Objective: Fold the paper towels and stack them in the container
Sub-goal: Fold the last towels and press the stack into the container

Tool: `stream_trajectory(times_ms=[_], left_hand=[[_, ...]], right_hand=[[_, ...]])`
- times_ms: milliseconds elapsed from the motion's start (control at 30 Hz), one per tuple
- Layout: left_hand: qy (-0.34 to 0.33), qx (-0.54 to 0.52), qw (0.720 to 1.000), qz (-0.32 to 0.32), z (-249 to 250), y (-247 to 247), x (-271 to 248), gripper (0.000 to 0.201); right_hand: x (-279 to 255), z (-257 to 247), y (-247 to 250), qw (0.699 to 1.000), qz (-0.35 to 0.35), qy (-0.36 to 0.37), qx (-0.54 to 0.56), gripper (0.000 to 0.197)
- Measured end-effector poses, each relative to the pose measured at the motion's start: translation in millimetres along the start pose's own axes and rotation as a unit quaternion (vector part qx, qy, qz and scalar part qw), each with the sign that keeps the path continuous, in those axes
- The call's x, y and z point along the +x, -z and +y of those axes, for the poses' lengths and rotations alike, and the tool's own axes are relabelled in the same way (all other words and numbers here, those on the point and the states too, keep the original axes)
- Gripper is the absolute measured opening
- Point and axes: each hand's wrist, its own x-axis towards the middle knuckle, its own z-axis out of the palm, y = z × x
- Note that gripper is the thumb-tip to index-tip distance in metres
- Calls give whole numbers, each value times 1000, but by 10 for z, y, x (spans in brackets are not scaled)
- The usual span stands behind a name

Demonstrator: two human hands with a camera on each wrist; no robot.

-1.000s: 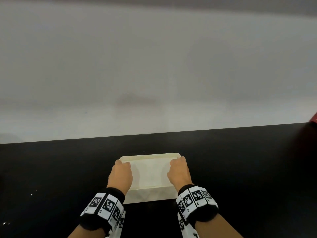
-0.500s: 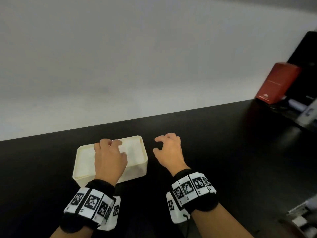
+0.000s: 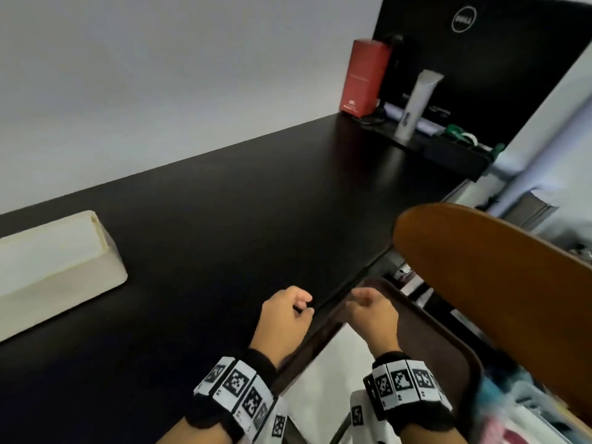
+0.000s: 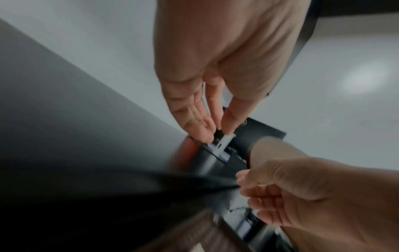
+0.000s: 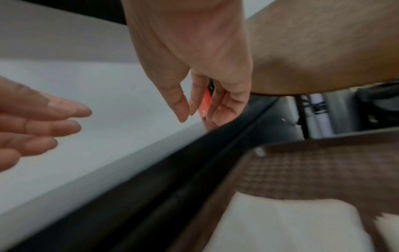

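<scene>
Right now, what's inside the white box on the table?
The container holds white folded paper towels, filling it almost to the rim. How many lie underneath cannot be seen; the top one covers them.

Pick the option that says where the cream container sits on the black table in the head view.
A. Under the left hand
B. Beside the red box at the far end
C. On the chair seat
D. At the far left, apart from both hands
D: the cream container lies at the left edge of the view on the black table, well apart from the left hand and the right hand.
</scene>
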Motion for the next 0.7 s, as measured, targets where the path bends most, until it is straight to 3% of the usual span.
stream_trajectory(times_ms=[133,267,367,500,600,700], left_hand=[[88,83,983,-142,-204,-567,-83,33],[144,220,940,-216,-450,-862,-173,54],[168,293,915,-221,-578,-939,-224,69],[169,326,908,-202,-666,-978,-240,77],[190,315,907,-205,-689,-991,-250,73],[197,323,898,-223,-693,-995,-269,56]], right_hand=[[21,703,-16,990,-74,-82,-82,42],[12,1010,-78,974,-107,-84,-180,54],[45,1066,-101,968,-124,-69,-206,62],[136,1102,-142,959,-149,-67,-229,74],[194,1102,-179,953,-150,-60,-257,80],[266,1115,-229,943,-166,-73,-280,73]])
